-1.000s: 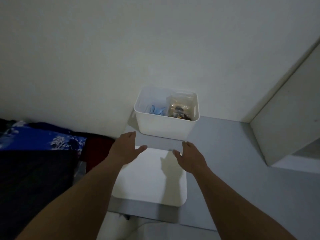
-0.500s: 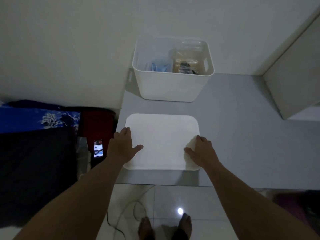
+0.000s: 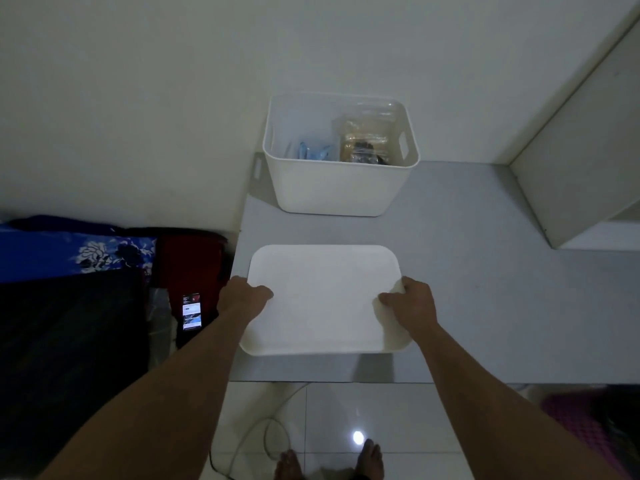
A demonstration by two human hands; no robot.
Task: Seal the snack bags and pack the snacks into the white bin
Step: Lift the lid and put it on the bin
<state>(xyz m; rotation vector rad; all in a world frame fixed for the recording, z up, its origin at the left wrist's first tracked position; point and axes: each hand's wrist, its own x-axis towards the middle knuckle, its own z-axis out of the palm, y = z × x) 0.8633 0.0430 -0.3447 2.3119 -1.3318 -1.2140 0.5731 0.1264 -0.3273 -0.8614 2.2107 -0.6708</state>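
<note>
Gripping the lid [image 3: 325, 299] at 9 and 3 o'clock with left hand [image 3: 242, 294] and right hand [image 3: 412, 301], thumbs on top, fingers wrapped round its edges, probably to lift it level. Beyond, at 12 o'clock on the tabletop [image 3: 467, 289]: open white bin [image 3: 332, 188], snack bags [image 3: 367, 143] already inside.

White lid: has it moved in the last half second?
Yes. The white lid, gripped by the left hand and right hand, has tilted its near edge up off the grey table.

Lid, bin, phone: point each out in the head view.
lid [image 3: 325, 299], head view, middle of its flat top.
bin [image 3: 337, 188], head view, front wall.
phone [image 3: 191, 311], head view, lit screen.
</note>
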